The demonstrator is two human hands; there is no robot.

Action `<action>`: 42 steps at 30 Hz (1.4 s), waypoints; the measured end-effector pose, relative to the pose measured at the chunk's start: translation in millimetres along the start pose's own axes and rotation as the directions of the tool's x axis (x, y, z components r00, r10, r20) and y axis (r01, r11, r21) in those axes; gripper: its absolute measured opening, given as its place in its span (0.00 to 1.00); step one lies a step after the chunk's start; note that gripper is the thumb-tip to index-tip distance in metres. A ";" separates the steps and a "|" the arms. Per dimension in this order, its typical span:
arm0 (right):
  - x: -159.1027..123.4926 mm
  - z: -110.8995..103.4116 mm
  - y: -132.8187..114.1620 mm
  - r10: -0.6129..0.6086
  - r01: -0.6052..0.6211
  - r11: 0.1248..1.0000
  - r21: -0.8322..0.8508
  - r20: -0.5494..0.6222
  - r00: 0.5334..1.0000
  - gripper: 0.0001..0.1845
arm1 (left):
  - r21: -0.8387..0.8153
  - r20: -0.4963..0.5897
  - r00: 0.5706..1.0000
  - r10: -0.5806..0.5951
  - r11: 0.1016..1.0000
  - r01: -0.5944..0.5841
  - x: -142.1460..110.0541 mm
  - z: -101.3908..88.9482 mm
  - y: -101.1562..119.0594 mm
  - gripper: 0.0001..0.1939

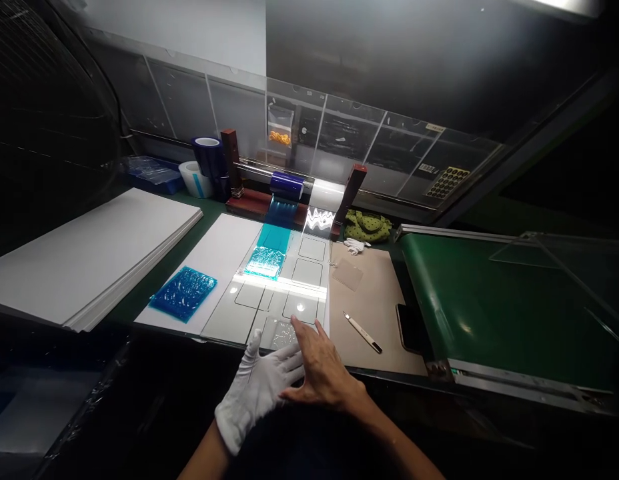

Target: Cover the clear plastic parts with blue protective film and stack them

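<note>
My left hand (263, 387) wears a white glove, its thumb raised and fingers stretched out. My bare right hand (323, 367) overlaps the gloved fingertips, thumb and fingers spread apart; whether they touch the glove I cannot tell. Just beyond both hands, a small clear film piece (284, 333) lies at the near edge of a glass plate (224, 320) marked with rounded rectangles. Further back on the plate, blue film (275, 237) runs down from a blue roll (287, 187). Beside it a clear roll (325, 195) hangs on the same rod.
A stack of blue film pieces (183, 293) lies on white paper, left of the plate. On the brown sheet (389, 293) are a craft knife (362, 332) and a clear square (347, 274). A phone (408, 327) borders the green conveyor belt (489, 307). White sheets (94, 250) are stacked far left.
</note>
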State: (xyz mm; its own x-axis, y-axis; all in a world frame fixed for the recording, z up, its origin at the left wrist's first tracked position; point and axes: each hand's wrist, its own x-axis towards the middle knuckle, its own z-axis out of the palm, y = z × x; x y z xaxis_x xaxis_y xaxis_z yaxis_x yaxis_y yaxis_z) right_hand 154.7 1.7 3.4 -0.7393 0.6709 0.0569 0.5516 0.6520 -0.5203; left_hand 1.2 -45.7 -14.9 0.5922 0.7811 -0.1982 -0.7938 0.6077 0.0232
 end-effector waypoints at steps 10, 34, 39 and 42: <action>55.2 31.2 105.4 0.186 -0.237 0.872 -0.428 -0.158 0.970 0.59 | -0.147 -0.415 0.902 0.120 0.969 -0.197 -39.1 -55.9 12.5 0.39; 79.1 71.6 146.4 0.122 -0.114 0.856 -0.504 -0.017 0.992 0.62 | -0.142 -0.524 0.824 0.214 0.933 -0.332 -47.7 -71.0 2.0 0.36; 80.7 58.7 152.2 0.115 -0.140 0.880 -0.453 -0.084 0.990 0.60 | -0.121 -0.571 0.789 0.226 0.928 -0.353 -40.6 -66.7 1.8 0.36; 85.6 35.3 168.1 0.258 -0.328 0.871 -0.365 -0.229 0.939 0.46 | -0.136 -0.616 0.760 0.207 0.923 -0.361 -36.2 -65.9 3.7 0.36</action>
State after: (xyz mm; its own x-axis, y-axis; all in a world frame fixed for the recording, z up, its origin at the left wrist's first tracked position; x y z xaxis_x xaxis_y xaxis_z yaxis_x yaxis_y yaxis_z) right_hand 170.5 156.2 -109.3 -0.4632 0.8788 0.1146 0.8643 0.4765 -0.1609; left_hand -32.3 -81.2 -72.1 0.2006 0.6312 -0.7492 -0.9650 0.2590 -0.0402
